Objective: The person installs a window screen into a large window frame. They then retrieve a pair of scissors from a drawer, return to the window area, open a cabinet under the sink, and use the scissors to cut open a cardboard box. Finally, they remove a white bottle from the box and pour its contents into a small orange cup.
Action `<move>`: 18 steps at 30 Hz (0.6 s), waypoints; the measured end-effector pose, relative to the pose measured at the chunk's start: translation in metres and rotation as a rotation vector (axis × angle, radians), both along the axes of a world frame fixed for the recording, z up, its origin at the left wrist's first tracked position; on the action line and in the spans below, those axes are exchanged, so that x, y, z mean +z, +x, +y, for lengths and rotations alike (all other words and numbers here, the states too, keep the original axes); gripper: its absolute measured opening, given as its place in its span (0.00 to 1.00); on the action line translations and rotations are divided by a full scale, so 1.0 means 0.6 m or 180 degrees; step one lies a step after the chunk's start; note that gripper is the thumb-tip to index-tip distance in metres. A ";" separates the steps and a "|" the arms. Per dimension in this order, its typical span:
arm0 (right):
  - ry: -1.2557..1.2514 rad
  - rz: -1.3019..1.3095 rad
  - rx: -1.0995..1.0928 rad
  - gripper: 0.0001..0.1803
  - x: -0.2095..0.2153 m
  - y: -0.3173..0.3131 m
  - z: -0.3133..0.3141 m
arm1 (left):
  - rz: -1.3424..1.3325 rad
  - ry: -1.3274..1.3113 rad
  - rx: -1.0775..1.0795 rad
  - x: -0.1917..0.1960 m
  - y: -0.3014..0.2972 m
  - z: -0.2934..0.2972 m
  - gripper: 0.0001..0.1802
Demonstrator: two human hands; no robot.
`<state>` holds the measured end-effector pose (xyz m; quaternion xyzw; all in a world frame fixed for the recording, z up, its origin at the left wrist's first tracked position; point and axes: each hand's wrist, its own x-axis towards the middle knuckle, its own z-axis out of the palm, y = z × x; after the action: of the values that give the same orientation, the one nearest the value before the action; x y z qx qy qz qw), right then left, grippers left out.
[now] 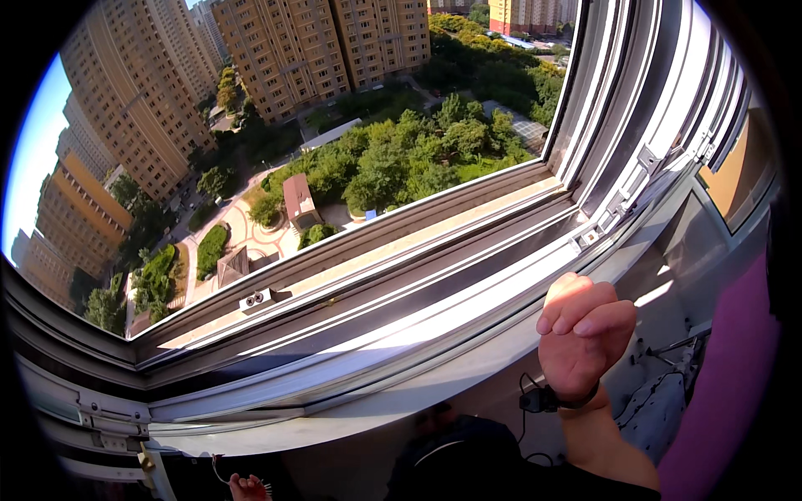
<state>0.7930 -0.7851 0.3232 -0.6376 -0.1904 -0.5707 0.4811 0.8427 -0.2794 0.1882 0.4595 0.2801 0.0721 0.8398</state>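
Observation:
My right hand (584, 338) is raised in front of the inner edge of a window frame (468, 311). Its fingers are curled in toward the palm, and nothing shows in them. A black strap with a small black device (541, 399) and a cable is round that wrist. At the lower edge, my left hand (248, 487) shows only in part, with bent fingers in shadow. Thin pale lines stick out beside it, like bristles, and a thin curved wire rises nearby; what it holds cannot be made out. The window sash stands open, with metal hinge hardware (639, 179) at the right.
Beyond the opening, far below, lie trees (401, 163), paved paths and tall tan buildings (322, 42). A small metal fitting (256, 300) sits on the lower track. Another hinge (113, 424) is at the lower left. Pink cloth (727, 367) hangs at the right.

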 end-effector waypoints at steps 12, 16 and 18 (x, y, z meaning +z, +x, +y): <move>-0.0096 -0.0317 -0.1465 0.07 0.004 0.066 -0.016 | -0.0351 -0.0031 0.0101 -0.083 0.076 0.063 0.11; -0.0115 -0.0415 -0.1990 0.09 0.001 0.084 -0.014 | -0.0337 -0.0038 0.0177 -0.070 0.090 0.058 0.10; 0.0098 -0.0465 -0.2173 0.10 -0.008 0.089 -0.013 | -0.0289 -0.0077 0.0290 -0.068 0.095 0.060 0.10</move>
<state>0.8467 -0.7927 0.3183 -0.6147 0.0085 -0.7456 0.2571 0.8998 -0.2434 0.1477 0.4324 0.2632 0.1277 0.8529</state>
